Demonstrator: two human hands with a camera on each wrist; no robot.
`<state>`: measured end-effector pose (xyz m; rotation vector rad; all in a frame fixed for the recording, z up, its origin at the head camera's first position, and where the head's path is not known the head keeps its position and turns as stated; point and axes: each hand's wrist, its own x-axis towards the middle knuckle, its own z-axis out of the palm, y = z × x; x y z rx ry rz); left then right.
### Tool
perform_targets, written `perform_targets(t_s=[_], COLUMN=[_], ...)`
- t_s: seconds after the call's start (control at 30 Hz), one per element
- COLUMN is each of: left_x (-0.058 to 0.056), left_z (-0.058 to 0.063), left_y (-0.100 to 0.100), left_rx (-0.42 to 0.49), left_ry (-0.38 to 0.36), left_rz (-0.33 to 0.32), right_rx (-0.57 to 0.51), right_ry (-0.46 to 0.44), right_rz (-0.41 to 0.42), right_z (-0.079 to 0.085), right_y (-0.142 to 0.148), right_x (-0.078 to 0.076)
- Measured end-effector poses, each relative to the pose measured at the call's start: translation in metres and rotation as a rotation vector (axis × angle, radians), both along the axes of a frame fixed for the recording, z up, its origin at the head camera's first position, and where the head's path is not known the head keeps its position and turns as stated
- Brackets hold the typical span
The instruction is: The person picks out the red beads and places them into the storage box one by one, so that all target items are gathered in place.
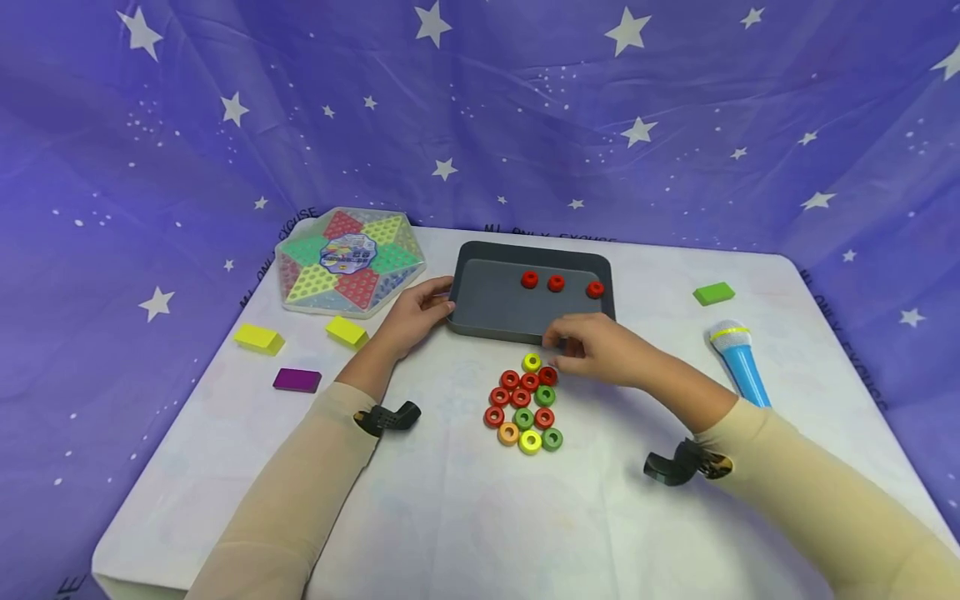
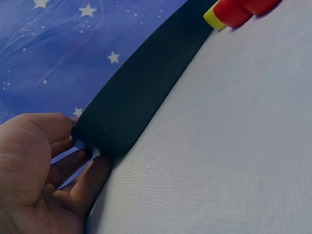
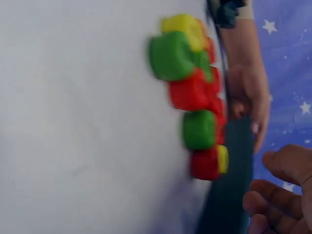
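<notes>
"What's nearest?"
"Colourful rings (image 1: 521, 405), bunched on the white table (image 1: 450, 517)"
"Beyond?"
"Right hand (image 1: 603, 350) at their far side, thumb and fingers apart; left hand (image 1: 411, 321), fingers parted, touching the grey tray (image 1: 487, 300) at its left; inside, three red rings (image 1: 556, 287)"

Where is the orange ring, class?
In the head view, the orange ring lies on the table, between a red ring at left and a yellow ring at right.

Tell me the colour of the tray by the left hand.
Dark grey; the tray shows best in the head view.
</notes>
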<state>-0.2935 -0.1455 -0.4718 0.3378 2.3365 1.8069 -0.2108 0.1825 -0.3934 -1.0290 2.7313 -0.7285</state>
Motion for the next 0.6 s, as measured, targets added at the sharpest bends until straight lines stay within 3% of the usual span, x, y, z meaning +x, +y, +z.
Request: perform_targets(t_s=[0.2,0.6], left_x=[0.000,0.000], left_z=[-0.001,-0.001], left_y=[0.000,0.000], left_rx=[0.021,0.023], left_ry=[-0.005,0.007], left_rz=[-0.003,-0.003], right_rx=[0.009,0.010], right_ry=[-0.051,0.037], right_rz=[-0.004,0.042], right_z=[-0.022,-0.040], right_y=[0.001,0.002], right_x=[0.012,0.015])
